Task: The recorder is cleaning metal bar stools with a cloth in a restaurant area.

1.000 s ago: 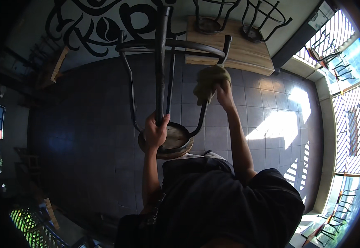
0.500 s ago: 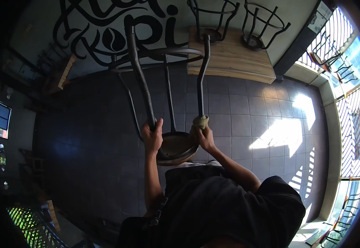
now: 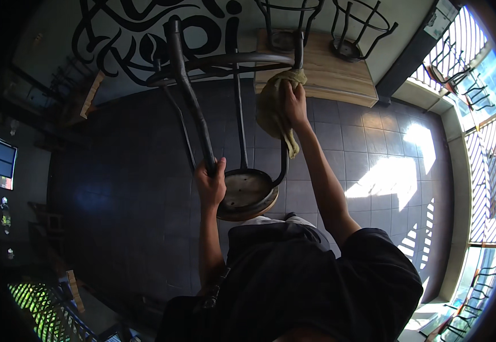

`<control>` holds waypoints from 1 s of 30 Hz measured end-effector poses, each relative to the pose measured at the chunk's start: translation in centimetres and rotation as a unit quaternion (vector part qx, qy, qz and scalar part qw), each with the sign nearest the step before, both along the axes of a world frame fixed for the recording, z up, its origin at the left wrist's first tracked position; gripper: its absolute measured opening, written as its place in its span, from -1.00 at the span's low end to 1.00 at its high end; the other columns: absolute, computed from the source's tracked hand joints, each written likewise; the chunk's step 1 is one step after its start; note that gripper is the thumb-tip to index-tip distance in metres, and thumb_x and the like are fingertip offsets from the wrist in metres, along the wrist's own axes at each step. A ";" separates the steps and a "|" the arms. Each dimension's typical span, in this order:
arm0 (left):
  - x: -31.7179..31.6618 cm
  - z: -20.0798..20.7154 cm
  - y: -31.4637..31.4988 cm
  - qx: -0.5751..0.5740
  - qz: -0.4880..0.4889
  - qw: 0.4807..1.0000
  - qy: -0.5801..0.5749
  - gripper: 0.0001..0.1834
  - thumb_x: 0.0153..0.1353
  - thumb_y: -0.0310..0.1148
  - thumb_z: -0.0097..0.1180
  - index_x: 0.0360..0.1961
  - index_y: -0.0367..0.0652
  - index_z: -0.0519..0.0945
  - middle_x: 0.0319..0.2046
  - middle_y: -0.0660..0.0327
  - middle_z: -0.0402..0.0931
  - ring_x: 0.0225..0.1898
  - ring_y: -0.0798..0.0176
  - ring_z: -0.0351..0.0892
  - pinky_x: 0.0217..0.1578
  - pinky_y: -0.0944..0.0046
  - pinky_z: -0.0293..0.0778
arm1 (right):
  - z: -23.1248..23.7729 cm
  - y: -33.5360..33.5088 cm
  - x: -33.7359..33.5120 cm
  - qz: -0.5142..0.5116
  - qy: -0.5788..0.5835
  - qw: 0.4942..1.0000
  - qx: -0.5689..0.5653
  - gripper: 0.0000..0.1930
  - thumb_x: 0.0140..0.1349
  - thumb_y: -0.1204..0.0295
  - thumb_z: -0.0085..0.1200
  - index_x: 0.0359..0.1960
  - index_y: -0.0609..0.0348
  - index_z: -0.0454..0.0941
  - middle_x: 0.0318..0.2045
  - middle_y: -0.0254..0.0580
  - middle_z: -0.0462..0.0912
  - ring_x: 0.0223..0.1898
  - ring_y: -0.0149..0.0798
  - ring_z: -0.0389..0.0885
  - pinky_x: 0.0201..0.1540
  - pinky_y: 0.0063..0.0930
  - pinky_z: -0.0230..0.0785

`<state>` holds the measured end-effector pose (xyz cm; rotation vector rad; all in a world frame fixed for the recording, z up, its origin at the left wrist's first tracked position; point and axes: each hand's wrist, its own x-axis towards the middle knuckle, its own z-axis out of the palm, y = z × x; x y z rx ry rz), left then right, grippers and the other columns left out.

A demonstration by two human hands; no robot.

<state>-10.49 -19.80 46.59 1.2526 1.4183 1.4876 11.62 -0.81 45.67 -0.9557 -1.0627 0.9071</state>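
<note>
An upturned stool [image 3: 195, 114] with dark metal legs and a ring brace is in front of me, its round seat [image 3: 248, 191] low and close to my body, legs pointing up and away. My left hand [image 3: 211, 183] is wrapped round the near left leg, just above the seat. My right hand [image 3: 294, 101] is closed on an olive-green cloth [image 3: 273, 108], which is bunched round the right leg just below the ring. A loose end of the cloth hangs down along that leg.
Two more upturned stools [image 3: 347, 48] stand on a wooden table [image 3: 336, 68] against the far wall, which has black painted lettering. Dark floor tiles [image 3: 367, 134] with sunlit patches spread around. Slatted windows [image 3: 490, 188] line the right, with more upturned stools beside them.
My right hand has slid the cloth up the right leg, from near the seat to just below the ring. The stool has tilted slightly; my left hand keeps its grip.
</note>
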 end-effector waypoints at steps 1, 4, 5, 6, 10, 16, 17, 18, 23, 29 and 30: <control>0.1 0.0 -0.2 -0.005 0.007 1.000 0.000 -0.59 0.27 -0.35 0.12 -0.68 -0.11 0.26 -0.78 0.44 0.12 -0.73 0.56 0.07 -0.67 0.40 0.01 | 0.7 -1.0 -0.1 -0.018 -0.024 0.999 0.028 -0.69 0.36 0.28 -0.07 -0.16 0.37 0.42 -0.36 -0.08 0.57 -0.30 -0.31 0.52 -0.21 -0.41 0.38; 1.6 0.3 0.2 0.001 0.011 1.000 -0.002 -0.58 0.28 -0.31 0.13 -0.68 -0.12 0.27 -0.78 0.44 0.10 -0.72 0.56 0.07 -0.66 0.39 0.01 | -4.0 -7.0 1.5 0.016 -0.090 0.996 0.009 -0.80 0.27 0.46 -0.03 -0.15 0.35 0.46 -0.30 -0.05 0.62 -0.24 -0.25 0.59 -0.15 -0.38 0.42; 1.8 0.4 0.1 -0.003 0.007 1.000 0.006 -0.57 0.28 -0.29 0.13 -0.69 -0.13 0.27 -0.77 0.44 0.10 -0.71 0.55 0.06 -0.65 0.38 0.00 | -5.7 -10.3 1.3 0.032 -0.062 0.997 -0.026 -0.80 0.24 0.50 -0.03 -0.15 0.35 0.46 -0.31 0.00 0.63 -0.21 -0.20 0.62 -0.12 -0.35 0.43; 2.6 0.8 0.5 0.005 0.006 1.000 0.001 -0.57 0.28 -0.29 0.13 -0.69 -0.13 0.27 -0.77 0.44 0.10 -0.71 0.55 0.06 -0.65 0.38 0.00 | -9.1 -12.8 2.3 0.004 -0.122 0.992 -0.029 -0.78 0.22 0.46 0.00 -0.16 0.36 0.48 -0.31 0.08 0.63 -0.21 -0.08 0.64 -0.13 -0.29 0.45; 4.0 0.9 0.9 0.004 -0.035 0.999 0.006 -0.56 0.30 -0.26 0.11 -0.68 -0.13 0.28 -0.77 0.43 0.10 -0.70 0.54 0.07 -0.63 0.37 0.02 | -14.2 -19.1 1.9 -0.037 -0.289 0.953 -0.079 -0.70 0.19 0.43 0.03 -0.08 0.33 0.50 -0.21 0.04 0.62 -0.13 0.01 0.60 -0.02 -0.21 0.41; 4.4 1.7 -0.2 0.003 -0.030 0.998 0.055 -0.58 0.29 -0.27 0.12 -0.68 -0.13 0.30 -0.79 0.43 0.11 -0.71 0.53 0.06 -0.64 0.35 0.02 | -5.2 -11.3 2.7 -0.013 -0.126 0.991 -0.032 -0.80 0.27 0.48 -0.06 -0.20 0.39 0.52 -0.24 0.08 0.58 -0.14 -0.06 0.56 -0.08 -0.29 0.38; 4.6 1.4 -0.4 -0.002 -0.043 0.999 0.033 -0.58 0.28 -0.28 0.12 -0.69 -0.13 0.30 -0.79 0.43 0.11 -0.72 0.53 0.06 -0.65 0.35 0.03 | -4.2 -9.5 3.8 -0.060 -0.157 0.986 -0.003 -0.74 0.33 0.42 -0.11 -0.09 0.37 0.45 -0.17 0.04 0.55 -0.10 -0.13 0.51 -0.04 -0.30 0.35; 4.8 1.2 -0.3 -0.008 -0.054 0.998 0.013 -0.58 0.28 -0.29 0.13 -0.69 -0.13 0.30 -0.79 0.43 0.12 -0.72 0.53 0.06 -0.65 0.35 0.03 | -3.4 -7.6 5.0 -0.103 -0.186 0.977 0.026 -0.69 0.39 0.35 -0.16 0.01 0.35 0.38 -0.10 0.00 0.51 -0.05 -0.19 0.46 0.01 -0.32 0.32; 6.4 3.0 -1.7 -0.034 -0.074 0.996 0.026 -0.59 0.26 -0.32 0.13 -0.69 -0.13 0.30 -0.79 0.42 0.13 -0.72 0.53 0.08 -0.64 0.34 0.04 | 2.0 -1.6 11.2 -0.142 0.021 0.990 0.017 -0.65 0.44 0.25 -0.26 0.04 0.28 0.35 -0.09 -0.09 0.48 -0.04 -0.29 0.41 0.04 -0.44 0.24; 3.7 1.4 -3.0 -0.026 -0.081 0.996 0.038 -0.63 0.26 -0.36 0.10 -0.68 -0.15 0.33 -0.79 0.39 0.15 -0.71 0.51 0.10 -0.64 0.32 0.06 | 4.6 1.5 11.9 -0.115 0.028 0.991 0.057 -0.79 0.30 0.45 -0.15 -0.11 0.30 0.39 -0.27 -0.21 0.50 -0.28 -0.37 0.42 -0.18 -0.50 0.30; 4.1 2.0 -3.5 -0.017 -0.078 0.996 0.045 -0.64 0.26 -0.36 0.10 -0.67 -0.16 0.34 -0.79 0.39 0.15 -0.71 0.51 0.11 -0.64 0.32 0.07 | 4.0 2.1 13.1 -0.112 0.023 0.993 0.015 -0.74 0.34 0.39 -0.17 -0.04 0.27 0.42 -0.20 -0.17 0.52 -0.22 -0.26 0.47 -0.09 -0.43 0.32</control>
